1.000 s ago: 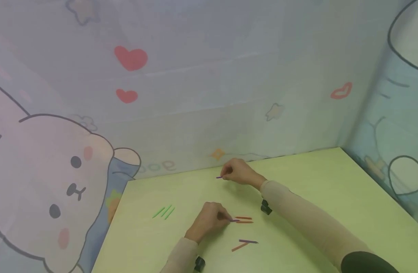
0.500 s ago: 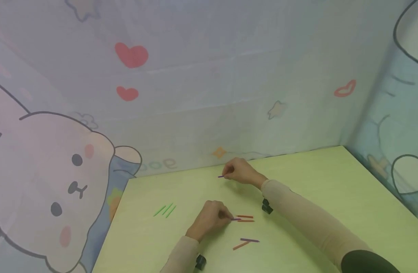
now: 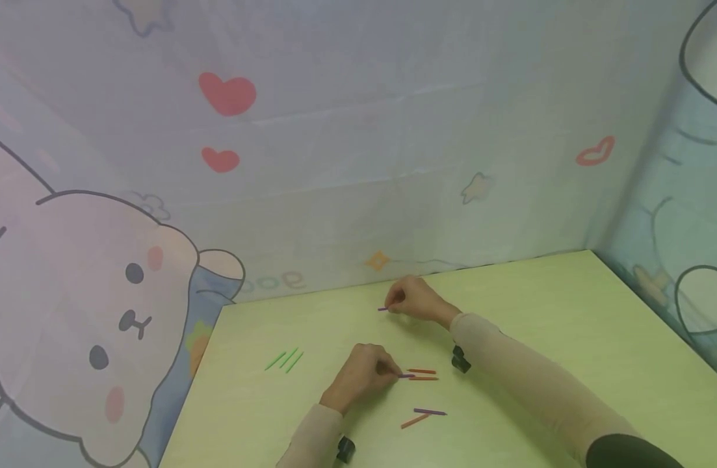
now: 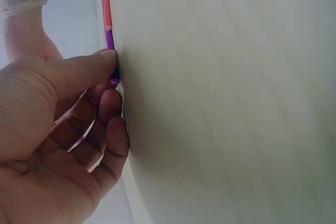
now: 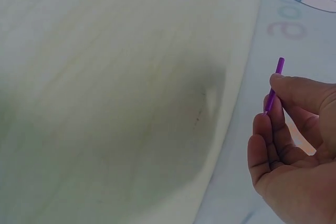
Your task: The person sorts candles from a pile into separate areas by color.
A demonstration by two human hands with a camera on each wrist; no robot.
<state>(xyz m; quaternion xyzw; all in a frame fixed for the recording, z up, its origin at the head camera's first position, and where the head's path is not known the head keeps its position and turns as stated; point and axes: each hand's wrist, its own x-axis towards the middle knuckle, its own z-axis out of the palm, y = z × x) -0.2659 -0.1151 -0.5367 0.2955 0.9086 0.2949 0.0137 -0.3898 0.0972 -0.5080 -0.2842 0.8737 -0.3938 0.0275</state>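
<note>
In the head view my left hand (image 3: 366, 374) pinches a thin purple stick (image 3: 405, 376) between thumb and fingers, low over the table. The stick's far end meets or overlaps two orange-red sticks (image 3: 424, 378) lying side by side; the left wrist view shows an orange-red stick (image 4: 107, 6) in line with the purple one (image 4: 109, 39). Further back, near the table's rear edge, my right hand (image 3: 418, 299) pinches another purple stick (image 5: 280, 66) by thumb and fingertips. The right wrist view shows it raised off the tabletop, its upper end sticking out past the thumb.
Several green sticks (image 3: 285, 359) lie slantwise on the left of the pale yellow-green table (image 3: 539, 312). Nearer the front, a purple stick (image 3: 430, 411) touches or crosses the end of an orange one (image 3: 415, 421). A printed cloth wall (image 3: 346, 162) rises behind the table.
My right hand, with its purple stick, has come slightly down and toward the front. The left hand stays by the orange-red sticks. The head view has shifted a little.
</note>
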